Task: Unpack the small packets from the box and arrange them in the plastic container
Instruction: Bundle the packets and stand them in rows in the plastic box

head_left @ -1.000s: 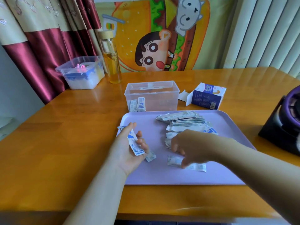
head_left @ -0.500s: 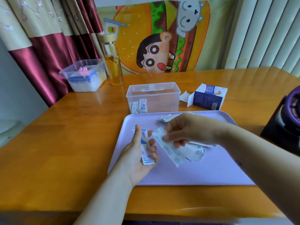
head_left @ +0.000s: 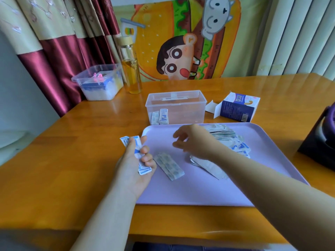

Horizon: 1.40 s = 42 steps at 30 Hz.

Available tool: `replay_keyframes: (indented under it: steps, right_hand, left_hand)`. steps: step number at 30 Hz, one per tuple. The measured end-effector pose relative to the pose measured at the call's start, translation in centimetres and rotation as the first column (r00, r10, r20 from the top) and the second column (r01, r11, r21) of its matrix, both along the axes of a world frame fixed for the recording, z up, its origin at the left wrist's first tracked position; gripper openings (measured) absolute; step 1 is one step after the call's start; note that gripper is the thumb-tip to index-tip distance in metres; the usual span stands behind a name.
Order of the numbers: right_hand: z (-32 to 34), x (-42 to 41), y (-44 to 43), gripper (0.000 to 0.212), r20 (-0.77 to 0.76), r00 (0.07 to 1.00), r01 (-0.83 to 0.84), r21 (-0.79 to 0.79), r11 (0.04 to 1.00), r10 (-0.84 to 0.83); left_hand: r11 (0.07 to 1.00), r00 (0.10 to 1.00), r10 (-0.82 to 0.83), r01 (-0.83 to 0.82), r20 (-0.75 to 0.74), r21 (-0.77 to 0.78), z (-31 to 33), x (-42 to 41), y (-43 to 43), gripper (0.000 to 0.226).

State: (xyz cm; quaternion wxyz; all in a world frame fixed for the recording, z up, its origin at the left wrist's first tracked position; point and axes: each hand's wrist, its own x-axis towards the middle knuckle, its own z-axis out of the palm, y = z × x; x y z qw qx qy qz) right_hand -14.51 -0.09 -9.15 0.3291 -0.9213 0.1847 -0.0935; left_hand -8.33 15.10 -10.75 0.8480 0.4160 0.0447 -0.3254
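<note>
My left hand [head_left: 135, 160] holds a small stack of white-and-blue packets [head_left: 137, 153] at the left edge of the lilac tray [head_left: 190, 189]. My right hand [head_left: 192, 140] hovers over the tray with fingers apart and nothing in them. A strip of joined packets [head_left: 169, 165] lies flat on the tray between the hands. A loose pile of packets [head_left: 233, 142] sits behind and right of my right hand, with more [head_left: 210, 165] under my wrist. The clear plastic container [head_left: 175, 106] behind the tray has a few packets [head_left: 161, 116] standing in its left corner. The opened blue-and-white box [head_left: 237, 109] lies to its right.
A glass bottle of amber liquid [head_left: 130, 69] and a lidded plastic tub [head_left: 99, 82] stand at the back left of the wooden table [head_left: 63, 160]. A dark purple object [head_left: 320, 140] sits at the right edge. Curtains hang behind.
My right hand has let go of the strip it was holding; the strip now lies on the tray. That hand has risen and opened. My left hand shifted slightly left with its stack.
</note>
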Motion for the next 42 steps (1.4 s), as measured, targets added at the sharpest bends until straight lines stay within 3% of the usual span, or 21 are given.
replay_keyframes:
  steps: [2,4,7,10,19,23,26,29,31,34,37,42]
  right_hand:
    - [1.1,-0.8,-0.8,0.024,-0.106,0.994,-0.026,-0.230,0.973,0.002]
    - [1.9,-2.2,-1.3,0.029,-0.318,0.948,-0.141,-0.403,0.904,0.006]
    - [1.6,-4.1,-1.4,0.035,-0.534,0.844,-0.249,-0.475,0.844,-0.052]
    - [0.7,-4.5,-2.2,0.041,-0.585,0.808,-0.258,-0.455,0.853,-0.068]
    - [0.7,-5.4,-4.1,0.048,-0.573,0.819,-0.228,-0.256,0.939,0.043]
    - [1.3,-6.0,-5.2,0.048,-0.607,0.786,-0.220,-0.100,0.970,0.116]
    - [1.6,-6.3,-5.6,0.043,-0.503,0.830,-0.133,0.242,0.961,0.241]
    - [1.9,-6.5,-5.3,0.018,-0.282,0.911,-0.062,0.625,0.778,0.300]
    - [1.7,-6.2,-4.7,0.020,-0.129,0.951,-0.089,0.753,0.652,0.279]
    - [0.8,-5.6,-3.2,0.028,0.029,0.971,-0.160,0.820,0.549,0.239]
    - [-0.2,-5.1,-1.8,0.029,0.119,0.974,-0.208,0.808,0.551,0.194]
    - [-1.1,-5.0,-0.9,0.032,0.156,0.979,-0.203,0.833,0.515,0.133]
  left_hand:
    - [1.000,1.000,-0.012,0.012,0.005,0.004,-0.1,0.1,0.3,0.031]
    - [1.000,1.000,-0.028,0.028,0.003,0.004,-0.3,0.0,0.1,0.030]
    - [0.998,0.998,-0.064,0.064,-0.012,-0.012,-0.5,-0.4,-0.7,0.029]
    - [0.994,0.994,-0.110,0.110,0.000,-0.007,-0.5,-1.0,-1.5,0.029]
    - [0.993,0.993,-0.112,0.112,0.025,0.023,-0.3,-1.3,-0.7,0.024]
    - [0.989,0.990,-0.135,0.133,0.041,0.065,-0.2,-1.5,-0.6,0.022]
    - [0.979,0.982,-0.178,0.170,0.063,0.117,-0.4,-1.8,-0.9,0.019]
    - [0.970,0.971,-0.213,0.196,0.108,0.144,-0.4,-2.2,-1.0,0.013]
    - [0.961,0.956,-0.244,0.217,0.161,0.170,-0.3,-2.8,-1.1,0.010]
    - [0.934,0.909,-0.318,0.251,0.271,0.255,-0.3,-4.1,-1.4,0.021]
    - [0.924,0.857,-0.348,0.246,0.380,0.291,-0.4,-4.9,-1.5,0.030]
    - [0.945,0.885,-0.258,0.149,0.388,0.290,-0.7,-4.3,-1.7,0.017]
